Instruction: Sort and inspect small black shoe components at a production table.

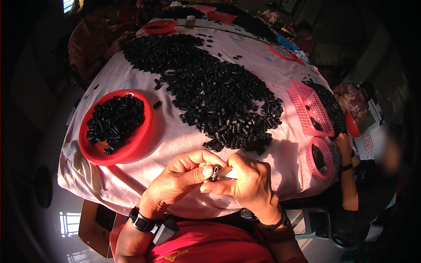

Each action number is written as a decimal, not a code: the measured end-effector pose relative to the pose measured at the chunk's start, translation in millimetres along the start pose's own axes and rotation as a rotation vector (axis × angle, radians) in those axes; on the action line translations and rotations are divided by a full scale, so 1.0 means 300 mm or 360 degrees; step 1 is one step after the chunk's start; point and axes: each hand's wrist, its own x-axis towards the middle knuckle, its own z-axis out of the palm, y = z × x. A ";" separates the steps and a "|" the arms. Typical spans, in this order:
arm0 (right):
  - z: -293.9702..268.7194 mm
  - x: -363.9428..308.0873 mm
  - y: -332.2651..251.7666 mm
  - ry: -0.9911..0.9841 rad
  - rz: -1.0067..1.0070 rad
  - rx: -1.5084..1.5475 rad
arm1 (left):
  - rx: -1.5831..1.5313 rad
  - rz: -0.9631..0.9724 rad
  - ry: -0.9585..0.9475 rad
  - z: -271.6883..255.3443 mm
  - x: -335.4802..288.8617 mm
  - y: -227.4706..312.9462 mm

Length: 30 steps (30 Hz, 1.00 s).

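Note:
Near the table's front edge, my left hand [186, 174] pinches a small black plastic piece [214, 174] between thumb and fingers. Facing it, my right hand [252, 179] is closed around a small knife [226, 172]; its pale blade lies against the piece, and its handle is hidden in the fist. Just beyond my hands spreads a big pile of similar black pieces [223, 98]. To the left stands a red basin [148, 133] partly filled with more of these pieces.
A pink cloth covers the table [258, 57]. At the right are a pink slotted basket [298, 105], a round pink basket [309, 164] and a co-worker's hand [343, 142]. Another person sits at the far left. A cardboard box [90, 225] stands on the floor.

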 end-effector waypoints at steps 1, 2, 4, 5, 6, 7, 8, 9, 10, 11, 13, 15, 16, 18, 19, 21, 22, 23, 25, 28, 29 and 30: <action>0.002 -0.002 0.003 -0.0018 0.0012 0.0004 | 0.0011 0.0001 0.0024 0.000 0.001 -0.002; 0.003 -0.004 0.005 -0.0035 0.0024 0.0007 | 0.0010 -0.0001 0.0024 0.002 0.001 -0.001; 0.005 -0.002 0.006 -0.0042 0.0037 0.0021 | 0.0077 -0.0021 0.0084 0.006 0.001 0.001; 0.006 -0.001 0.006 -0.0049 0.0048 0.0036 | 0.0077 -0.0022 0.0084 0.006 0.001 0.001; 0.005 0.000 0.004 -0.0048 0.0049 0.0036 | 0.0078 -0.0015 0.0068 0.004 0.000 0.001; 0.004 0.001 0.003 -0.0028 0.0042 0.0048 | 0.0078 -0.0008 0.0051 0.003 0.000 0.002; 0.003 0.001 0.002 -0.0009 0.0036 0.0060 | 0.0078 -0.0009 0.0050 0.003 0.000 0.001; 0.003 0.000 0.003 -0.0009 0.0037 0.0059 | 0.0076 -0.0021 0.0068 0.004 -0.001 0.000; 0.003 -0.001 0.004 -0.0026 0.0042 0.0047 | 0.0074 -0.0032 0.0085 0.005 -0.002 -0.001; 0.004 -0.001 0.005 -0.0044 0.0044 0.0037 | 0.0075 -0.0031 0.0087 0.004 -0.003 -0.002; 0.012 -0.005 0.004 -0.0070 0.0046 0.0015 | 0.0038 -0.0025 0.0128 0.003 -0.004 -0.006; 0.013 -0.006 0.006 -0.0094 0.0053 -0.0013 | -0.0004 -0.0012 0.0122 0.017 0.000 0.001; 0.012 -0.003 0.008 -0.0046 0.0017 0.0105 | -0.0045 0.0002 0.0118 0.021 0.000 0.005; 0.000 0.004 0.002 0.0000 -0.0025 0.0223 | -0.0186 -0.0041 0.0111 0.012 -0.005 0.009; -0.018 0.011 -0.011 -0.0004 0.0079 0.0421 | -0.0328 -0.0087 0.0101 0.007 -0.009 0.011; -0.034 0.002 -0.016 -0.0077 0.0281 0.0784 | -0.0338 -0.0131 0.0128 0.008 -0.009 0.015; -0.031 -0.003 -0.015 -0.0075 0.0282 0.0779 | -0.0347 -0.0175 0.0158 0.009 -0.008 0.015; -0.020 -0.003 -0.014 -0.0134 0.0229 0.0827 | -0.0344 -0.0172 0.0166 0.008 -0.011 0.016; -0.008 -0.007 -0.020 -0.0208 0.0212 0.0939 | -0.0332 -0.0184 0.0155 0.007 -0.016 0.017; -0.013 -0.002 -0.015 -0.0164 0.0138 0.0858 | -0.0458 -0.0194 0.0031 -0.009 -0.013 0.015; -0.011 -0.002 -0.015 -0.0163 0.0138 0.0856 | -0.0458 -0.0194 0.0028 -0.002 -0.012 0.017; -0.008 -0.004 -0.016 -0.0111 0.0163 0.0924 | -0.0466 -0.0180 0.0129 0.010 -0.010 0.019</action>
